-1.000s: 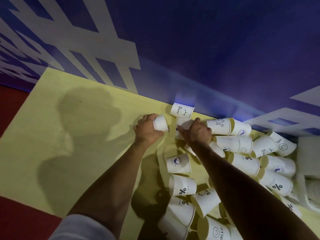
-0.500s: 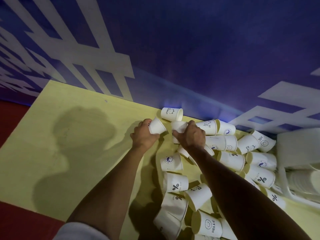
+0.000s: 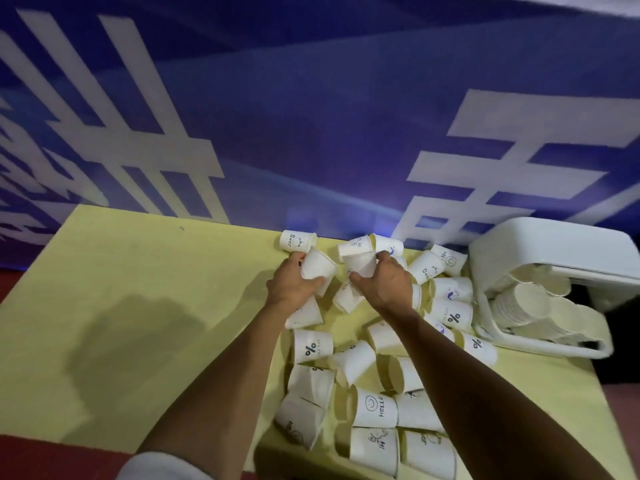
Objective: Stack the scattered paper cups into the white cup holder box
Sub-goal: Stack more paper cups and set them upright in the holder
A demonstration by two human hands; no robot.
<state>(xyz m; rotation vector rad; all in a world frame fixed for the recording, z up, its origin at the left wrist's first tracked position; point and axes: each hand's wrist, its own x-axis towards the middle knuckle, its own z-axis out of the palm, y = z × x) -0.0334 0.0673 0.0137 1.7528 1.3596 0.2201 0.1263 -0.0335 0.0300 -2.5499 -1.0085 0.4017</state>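
— Room on the pale yellow tabletop [image 3: 138, 306]?
— Leftward, plenty. The white plastic cup holder box [image 3: 554, 251] sits at the right edge, partly filled, and the scattered white paper cups [image 3: 313, 345] are heaped just beside it.
— Changed?
— Both hands have lifted off the heap. The left hand [image 3: 292, 287] curls round one plain cup [image 3: 317, 266]; the right hand [image 3: 384, 285] pinches another cup [image 3: 362, 265]. The cups nearly touch, so nesting looks next.

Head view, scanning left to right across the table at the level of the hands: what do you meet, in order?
The yellow table → left hand gripping the left-hand cup → right hand gripping the right-hand cup → smiley cup → white cup holder box.
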